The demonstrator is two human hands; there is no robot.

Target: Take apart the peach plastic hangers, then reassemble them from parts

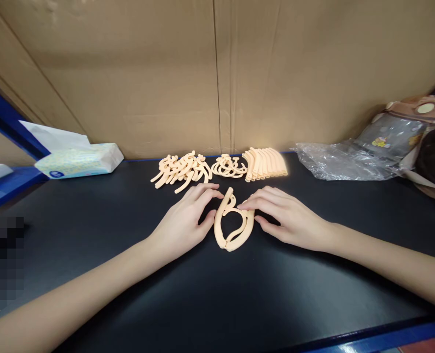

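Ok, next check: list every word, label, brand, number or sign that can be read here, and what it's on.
None can be read.
Tissue pack: blue oval mark, too small and blurred to read.
Clear container: small yellow print, no letters discernible.
Pale curved pieces: no lettering visible.

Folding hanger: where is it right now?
In the head view, the peach folding hanger lies near the centre on the black table, between the left hand and right hand.
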